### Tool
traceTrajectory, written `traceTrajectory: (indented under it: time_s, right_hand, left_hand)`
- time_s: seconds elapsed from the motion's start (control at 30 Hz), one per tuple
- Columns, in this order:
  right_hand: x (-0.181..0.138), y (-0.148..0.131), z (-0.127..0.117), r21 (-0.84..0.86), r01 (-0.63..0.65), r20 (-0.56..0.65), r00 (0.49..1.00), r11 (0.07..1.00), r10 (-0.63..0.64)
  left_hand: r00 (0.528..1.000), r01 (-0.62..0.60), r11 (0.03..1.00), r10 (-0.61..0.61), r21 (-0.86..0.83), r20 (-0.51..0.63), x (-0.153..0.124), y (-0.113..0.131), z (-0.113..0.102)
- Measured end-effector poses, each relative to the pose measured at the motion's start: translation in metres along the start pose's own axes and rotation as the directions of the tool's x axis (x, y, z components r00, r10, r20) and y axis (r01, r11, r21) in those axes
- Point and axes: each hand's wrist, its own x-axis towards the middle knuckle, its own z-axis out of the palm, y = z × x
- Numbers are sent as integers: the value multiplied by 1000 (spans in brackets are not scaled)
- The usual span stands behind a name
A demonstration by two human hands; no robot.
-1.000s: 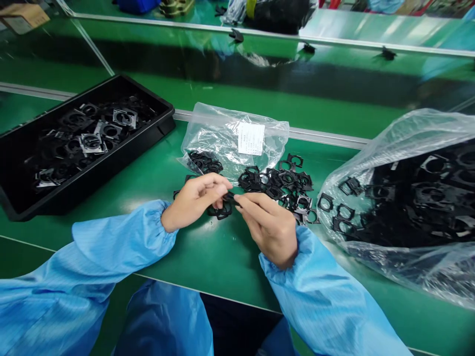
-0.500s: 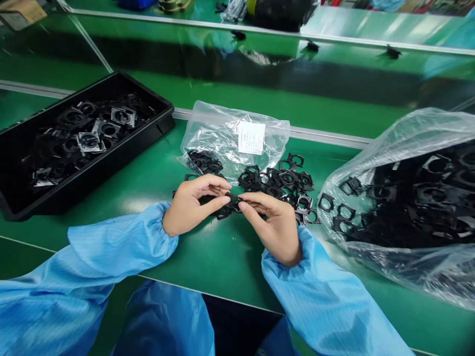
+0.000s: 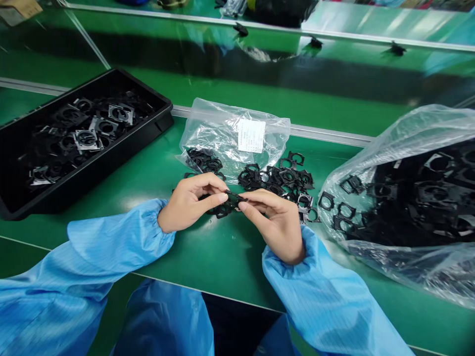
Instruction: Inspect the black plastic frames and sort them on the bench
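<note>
Pinching black part (image 3: 234, 199), both hands (image 3: 280, 222), unreadable white label (image 3: 251, 136) beyond

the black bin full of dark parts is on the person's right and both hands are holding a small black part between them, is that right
Not quite: the head view shows the black bin on the person's left. The left hand and right hand do hold a small black part between them.

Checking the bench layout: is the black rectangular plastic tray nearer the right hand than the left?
No: the tray stands to the left of the left hand, with the right hand farther across.
</note>
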Motion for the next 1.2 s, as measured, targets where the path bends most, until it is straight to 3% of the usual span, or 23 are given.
traceTrajectory:
  time_s: [0.23,0.37,0.53,0.67,0.9,1.03,1.2]
  right_hand:
    - [5,0,-4,-143,135,-42,989,980,-142]
    - [3,2,-2,-230,128,-86,985,965,-151]
    - [-1,2,2,-36,17,-45,999,999,-19]
    - [-1,1,2,24,28,-81,996,999,-26]
    - [0,8,3,106,-8,-38,999,994,12]
    - [1,10,1,89,-24,-21,999,996,26]
    - [1,7,1,-16,52,-40,998,998,-53]
  left_hand:
    - [1000,-19,1000,19,13,-17,-3,-1,4]
    - [996,-55,993,61,107,-59,-4,-2,5]
    - [999,-10,999,12,47,-43,-5,-1,5]
    - [999,2,1000,-2,8,-44,-4,-2,6]
    - [998,-9,999,7,-35,-57,-5,-5,8]
    - [1000,18,999,-19,-43,-19,-5,-6,7]
    - [1000,8,1000,-8,19,-11,-4,-4,5]
